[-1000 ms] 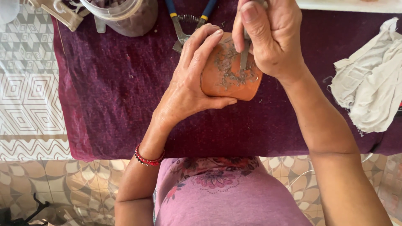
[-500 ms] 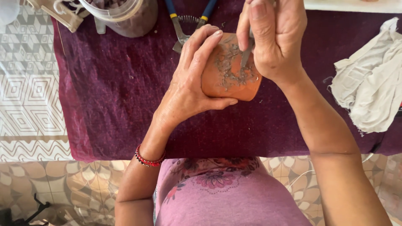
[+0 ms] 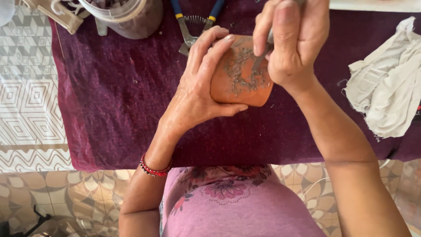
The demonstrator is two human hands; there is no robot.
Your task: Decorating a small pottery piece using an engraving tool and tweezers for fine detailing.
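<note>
The left hand (image 3: 197, 94) is wrapped around a small round terracotta clay pot (image 3: 239, 72), fingers curled over its top edge and thumb pressed along the lower side, so that grip is closed firmly on it. The pot is held just above the table, which is covered in a dark purple felt cloth (image 3: 118, 101), roughly in the upper middle of the scene. Its orange face carries a scratched, greyish carved pattern. The right hand (image 3: 291, 41) is bunched tight around a thin grey metal carving tool (image 3: 262, 55), pinched between thumb and fingers, the tip touching the carved patch on the pot.

Behind the pot lie blue-handled pliers (image 3: 195, 22) with a spring between the handles. To the left of them stands a clear plastic jar (image 3: 127, 15). A crumpled off-white rag (image 3: 388, 87) rests on the cloth well to the right. A red beaded bracelet (image 3: 154, 169) circles the left wrist
</note>
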